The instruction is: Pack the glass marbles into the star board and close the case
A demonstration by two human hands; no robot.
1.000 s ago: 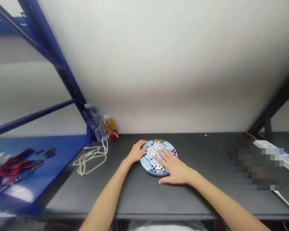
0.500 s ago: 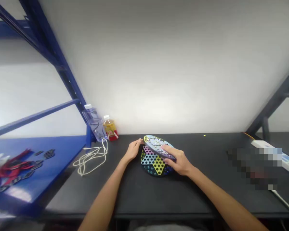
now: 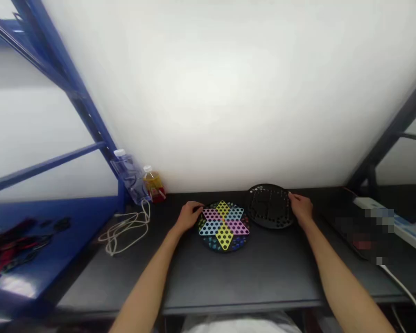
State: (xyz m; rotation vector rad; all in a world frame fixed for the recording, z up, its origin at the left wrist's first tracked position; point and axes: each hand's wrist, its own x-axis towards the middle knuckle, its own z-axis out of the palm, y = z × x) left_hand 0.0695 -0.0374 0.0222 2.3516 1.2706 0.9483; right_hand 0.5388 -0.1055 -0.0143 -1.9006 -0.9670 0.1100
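A round Chinese checkers board (image 3: 223,225) lies flat on the dark table (image 3: 273,273), its holed star showing pink, yellow, blue and black points. My left hand (image 3: 189,216) rests against the board's left rim. To the right of the board lies a dark round disc (image 3: 268,206) with rows of small holes and a few pale dots near its far edge. My right hand (image 3: 301,206) touches that disc's right edge with its fingertips, and neither hand visibly lifts anything.
A clear plastic bottle (image 3: 130,178) and a juice bottle (image 3: 154,185) stand at the back left, above a looped white cable (image 3: 125,236). A blue shelf (image 3: 45,236) holding red and black items is at left. A white power strip (image 3: 377,208) lies at right beside a pixelated patch.
The upper disc has come off the board and now lies dark side up to its right. My right hand has moved right with it, leaving the star pattern uncovered.
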